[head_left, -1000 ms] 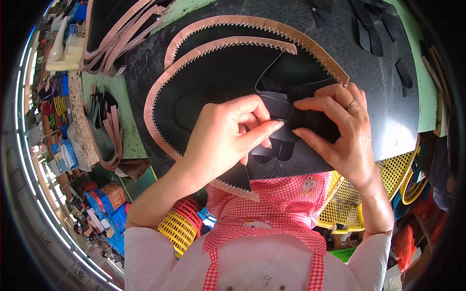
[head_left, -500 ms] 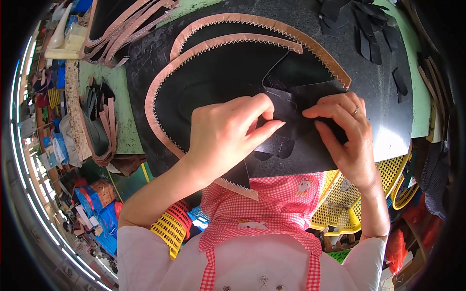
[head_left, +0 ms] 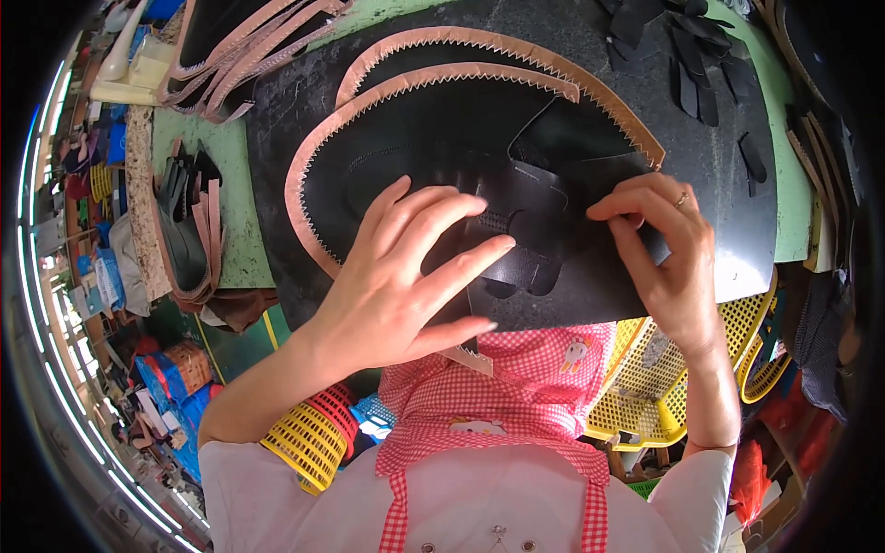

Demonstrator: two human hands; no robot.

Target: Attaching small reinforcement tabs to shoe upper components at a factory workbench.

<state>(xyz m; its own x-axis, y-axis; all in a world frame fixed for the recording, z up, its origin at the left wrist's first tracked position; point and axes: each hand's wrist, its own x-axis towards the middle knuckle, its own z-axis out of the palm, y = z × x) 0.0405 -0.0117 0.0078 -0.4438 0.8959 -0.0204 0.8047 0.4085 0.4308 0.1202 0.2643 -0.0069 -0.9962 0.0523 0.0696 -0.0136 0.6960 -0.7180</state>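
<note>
A large black leather piece (head_left: 406, 147) with a tan zigzag edge lies on a dark work mat (head_left: 737, 212). On it rests a smaller black cut piece with tabs (head_left: 530, 226). My left hand (head_left: 406, 276) lies flat with fingers spread, pressing on the black leather beside the small piece. My right hand (head_left: 664, 249), wearing a ring, pinches the right edge of the small black piece between thumb and fingers. A second tan-edged piece (head_left: 553, 55) lies behind the first.
Several small black cut shapes (head_left: 691, 64) lie at the mat's far right. A stack of tan-edged strips (head_left: 240, 46) sits at the far left, more leather pieces (head_left: 184, 230) on the green table. Yellow plastic baskets (head_left: 664, 387) stand below the table edge.
My left hand has opened from a pinch on the small piece to a flat, spread press. My right hand has shifted right, still holding the piece's edge.
</note>
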